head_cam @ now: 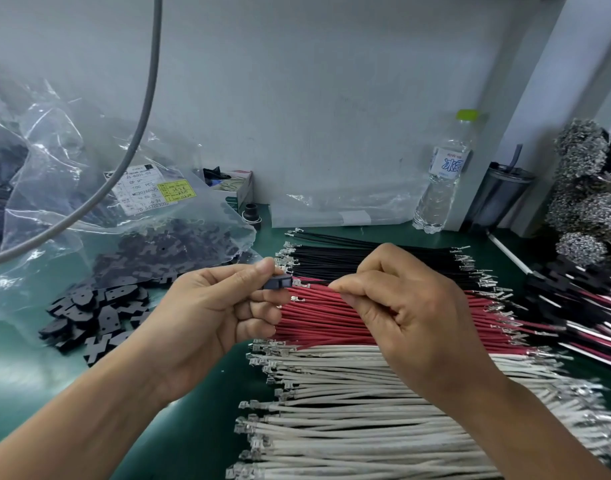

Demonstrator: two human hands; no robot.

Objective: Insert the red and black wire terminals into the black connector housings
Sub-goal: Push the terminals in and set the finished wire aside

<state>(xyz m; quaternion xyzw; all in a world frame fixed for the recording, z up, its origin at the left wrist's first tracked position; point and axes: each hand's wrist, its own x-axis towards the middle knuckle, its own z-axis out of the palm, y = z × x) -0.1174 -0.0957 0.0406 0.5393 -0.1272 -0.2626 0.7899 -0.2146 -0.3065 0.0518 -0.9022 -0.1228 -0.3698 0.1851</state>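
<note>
Two bare hands meet above the middle of the green worktop. The left hand pinches a black connector housing between thumb and forefinger, its open end facing right. The right hand pinches a red wire whose metal terminal sits just beside the housing's mouth. Beneath lie rows of black wires, red wires and white wires. Loose black housings spill from a clear bag toward the left edge; a water bottle stands at the back edge.
</note>
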